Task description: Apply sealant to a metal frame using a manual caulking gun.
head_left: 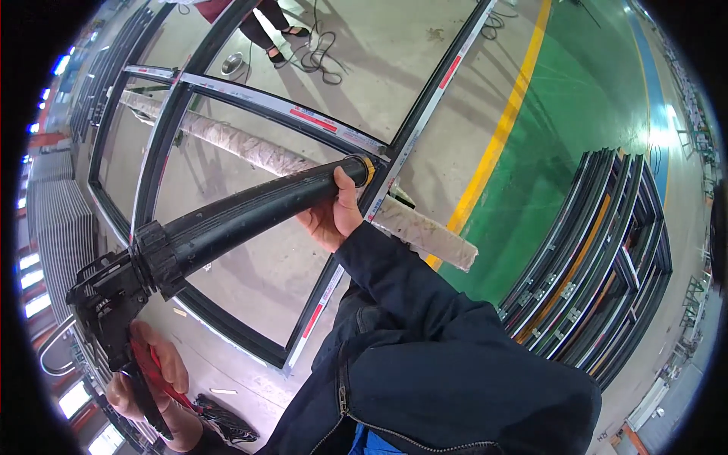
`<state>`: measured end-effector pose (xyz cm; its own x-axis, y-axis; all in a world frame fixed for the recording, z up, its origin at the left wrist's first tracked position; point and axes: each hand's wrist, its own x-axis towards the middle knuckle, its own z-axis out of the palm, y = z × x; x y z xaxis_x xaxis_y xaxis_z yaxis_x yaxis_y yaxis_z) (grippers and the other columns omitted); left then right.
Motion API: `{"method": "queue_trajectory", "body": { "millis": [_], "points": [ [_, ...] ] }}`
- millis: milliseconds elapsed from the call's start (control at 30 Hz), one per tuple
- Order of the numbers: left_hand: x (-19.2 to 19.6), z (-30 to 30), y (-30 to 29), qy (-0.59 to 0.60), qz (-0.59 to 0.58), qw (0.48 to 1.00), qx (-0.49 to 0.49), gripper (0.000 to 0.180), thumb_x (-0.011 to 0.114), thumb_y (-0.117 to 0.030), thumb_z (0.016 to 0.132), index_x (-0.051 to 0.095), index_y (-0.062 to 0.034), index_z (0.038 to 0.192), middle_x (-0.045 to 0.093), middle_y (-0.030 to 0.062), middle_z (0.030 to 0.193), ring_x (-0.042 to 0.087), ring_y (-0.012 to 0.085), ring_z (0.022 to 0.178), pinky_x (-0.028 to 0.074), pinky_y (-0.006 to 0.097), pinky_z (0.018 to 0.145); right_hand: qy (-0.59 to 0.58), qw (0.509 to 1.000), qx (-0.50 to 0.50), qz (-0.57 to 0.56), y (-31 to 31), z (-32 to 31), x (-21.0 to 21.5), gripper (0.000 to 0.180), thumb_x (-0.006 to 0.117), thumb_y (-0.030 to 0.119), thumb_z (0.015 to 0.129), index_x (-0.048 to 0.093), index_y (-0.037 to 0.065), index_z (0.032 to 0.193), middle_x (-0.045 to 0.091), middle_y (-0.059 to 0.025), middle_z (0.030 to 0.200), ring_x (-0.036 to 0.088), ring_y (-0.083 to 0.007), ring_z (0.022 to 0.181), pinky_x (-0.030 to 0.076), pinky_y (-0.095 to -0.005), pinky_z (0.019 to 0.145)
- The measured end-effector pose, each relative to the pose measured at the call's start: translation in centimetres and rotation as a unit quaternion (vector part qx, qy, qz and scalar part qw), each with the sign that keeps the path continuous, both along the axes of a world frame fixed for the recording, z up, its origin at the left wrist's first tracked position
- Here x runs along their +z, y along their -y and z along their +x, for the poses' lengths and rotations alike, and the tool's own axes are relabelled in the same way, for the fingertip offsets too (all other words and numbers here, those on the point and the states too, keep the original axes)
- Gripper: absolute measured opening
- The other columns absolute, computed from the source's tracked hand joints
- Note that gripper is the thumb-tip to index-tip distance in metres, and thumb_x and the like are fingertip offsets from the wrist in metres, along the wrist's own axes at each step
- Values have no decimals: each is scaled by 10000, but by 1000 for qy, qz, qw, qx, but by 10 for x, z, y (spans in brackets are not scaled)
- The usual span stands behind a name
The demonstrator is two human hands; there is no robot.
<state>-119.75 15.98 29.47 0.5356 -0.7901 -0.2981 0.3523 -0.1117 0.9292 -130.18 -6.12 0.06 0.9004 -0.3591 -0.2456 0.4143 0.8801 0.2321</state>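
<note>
A long black caulking gun (250, 216) reaches from the lower left to the middle of the head view. My left hand (155, 371) is closed round its grip, beside a red part at the trigger. Under the barrel's far end, my right hand (337, 208) grips the tube with its thumb on top, close to a yellow-edged front ring (369, 171). That end overlaps a corner joint of a dark window frame (303, 114) with white and red tape strips along it; whether the two touch, I cannot tell.
A wrapped support beam (227, 138) runs beneath the frame. Stacked dark frames (591, 258) stand at the right, by a yellow floor line (497, 144). Another person's legs (265, 30), a loose cable (322, 57) and a metal bowl (232, 64) are at the top.
</note>
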Motion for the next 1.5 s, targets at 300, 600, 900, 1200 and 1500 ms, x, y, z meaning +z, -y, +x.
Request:
{"method": "queue_trajectory", "body": {
  "millis": [300, 600, 900, 1200, 1500],
  "points": [
    [35, -8, 51, 81, 29, 994, -63, 659, 633, -394, 797, 402, 134, 1117, 515, 126, 622, 517, 203, 429, 450, 279, 386, 22, 999, -44, 18, 14, 1, 15, 548, 603, 483, 890, 567, -5, 1137, 655, -155, 1115, 673, -265, 968, 602, -365, 803],
    [63, -17, 53, 153, 21, 988, -12, 754, 535, -522, 870, 450, 172, 1150, 523, 106, 646, 484, 148, 394, 394, 212, 347, 1, 999, 8, 50, -19, -22, 47, 480, 599, 460, 900, 589, 26, 1104, 679, -131, 1020, 689, -249, 886, 599, -362, 814],
    [98, -57, -35, 98, -247, 964, 25, 737, 671, -326, 836, 291, 61, 1336, 500, 146, 1001, 555, 188, 786, 533, 268, 555, 5, 961, 168, -219, -14, -15, 209, 620, 524, 615, 890, 541, 23, 1075, 637, -105, 973, 650, -207, 889, 554, -373, 802],
    [96, -99, 23, 277, -77, 958, 15, 476, 596, -73, 733, 497, 78, 1173, 629, 123, 982, 621, 185, 781, 507, 284, 646, 210, 769, 160, -583, -33, -51, 321, 548, 554, 527, 919, 517, 76, 1228, 602, -55, 1087, 580, -140, 866, 462, -262, 758],
    [39, -128, 63, 330, -116, 936, -43, 448, 597, -94, 750, 507, 39, 1169, 577, 40, 877, 570, 102, 727, 464, 257, 598, 206, 672, 70, -708, 0, -72, 274, 674, 746, 241, 769, 446, -16, 1315, 547, -82, 1199, 517, -162, 1143, 418, -323, 981]
  ]
}}
